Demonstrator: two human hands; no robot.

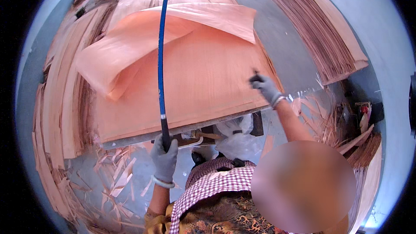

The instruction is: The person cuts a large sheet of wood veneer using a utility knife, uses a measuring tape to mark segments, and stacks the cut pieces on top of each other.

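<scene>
My left hand (pixel 164 160), in a grey glove, is wrapped round the black grip of a long blue rod (pixel 161 69). The rod rises from my hand across the wood veneer and leaves the view at the top. A thin orange-pink veneer sheet (pixel 143 28) lies curled and folded over at the far part of the stack. Nearer to me a flat veneer sheet (pixel 190 82) tops the stack. Over its right side is my right hand (pixel 265 87), also gloved, with fingers curled. Something dark shows at its fingertips, blurred and too small to name.
Tall veneer stacks stand at the left (pixel 65 91) and the far right (pixel 316 30). Torn veneer strips (pixel 117 182) litter the floor on both sides. Clear plastic bags (pixel 238 141) lie under the stack's near edge. A blurred round patch hides the lower right.
</scene>
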